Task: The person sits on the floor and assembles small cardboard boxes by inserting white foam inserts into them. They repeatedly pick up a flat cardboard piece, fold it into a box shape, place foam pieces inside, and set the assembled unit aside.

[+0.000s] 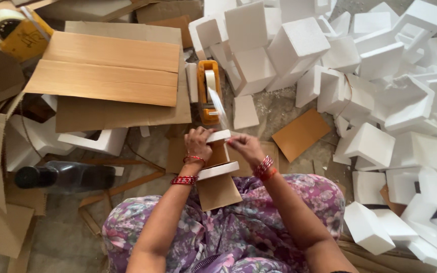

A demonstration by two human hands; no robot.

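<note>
Item 1: your left hand, just below frame centre, fingers wrapped round the left side of a small bundle — brown cardboard w/ a white foam piece at top and another across the middle. Firm hold.

Item 2: your right hand, at 3 o'clock of the bundle, fingers curled and pinched on clear tape at the bundle's top edge. Grip narrow.

Item 3: the clear tape, a stretched strip running from the bundle toward 12 o'clock up to the orange tape dispenser, which lies on the floor w/ its roll showing.

Item 4: flat cardboard sheets, at 10 o'clock of your hands, stacked and overlapping.

Item 5: white foam blocks, big loose heap from 12 to 4 o'clock, corner and L shapes mixed.

Item 6: small cardboard square, at 2 o'clock, lying flat just beside the heap.

Item 7: dark bottle, on its side at 9 o'clock, well apart from the bundle.

Item 8: tape roll resting on a yellow box, far 10 o'clock corner.

Item 9: floral skirt, over your lap at 6 o'clock; the bundle's lower end touches it.
</note>
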